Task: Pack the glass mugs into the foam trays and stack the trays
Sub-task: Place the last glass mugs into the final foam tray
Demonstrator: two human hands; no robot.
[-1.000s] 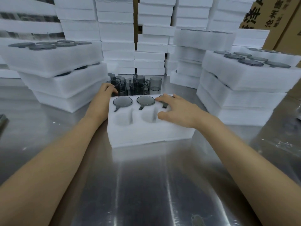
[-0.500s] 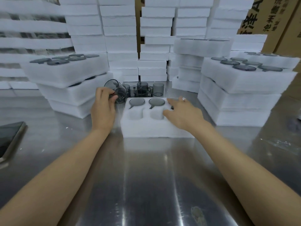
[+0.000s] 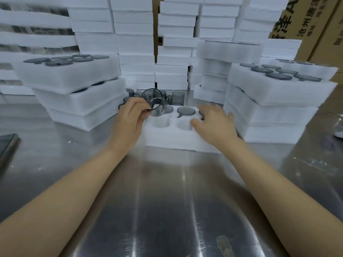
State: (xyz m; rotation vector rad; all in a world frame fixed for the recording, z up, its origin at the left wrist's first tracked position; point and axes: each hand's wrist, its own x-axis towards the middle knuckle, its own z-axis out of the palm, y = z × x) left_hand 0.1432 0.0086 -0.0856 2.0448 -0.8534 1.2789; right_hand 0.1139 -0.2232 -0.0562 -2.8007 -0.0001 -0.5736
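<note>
A white foam tray [image 3: 167,140] lies on the steel table in front of me. Its far row holds grey glass mugs [image 3: 186,110], and two near pockets [image 3: 161,123] show bare foam. My left hand [image 3: 130,119] grips a grey glass mug [image 3: 155,104] tilted on its side, just above the tray's left end. My right hand [image 3: 213,123] rests on the tray's right part with its fingers spread, covering what lies under it. Several loose mugs [image 3: 177,98] stand just behind the tray.
Stacks of filled foam trays stand at the left [image 3: 74,86] and at the right [image 3: 274,101], close to the tray. A wall of foam blocks [image 3: 135,43] rises behind, with cardboard boxes [image 3: 315,25] at the far right. A dark flat device [image 3: 7,147] lies at the left edge.
My left hand has picked a mug from the loose group and lifted it over the tray's left end. My right hand has stayed on the tray.
</note>
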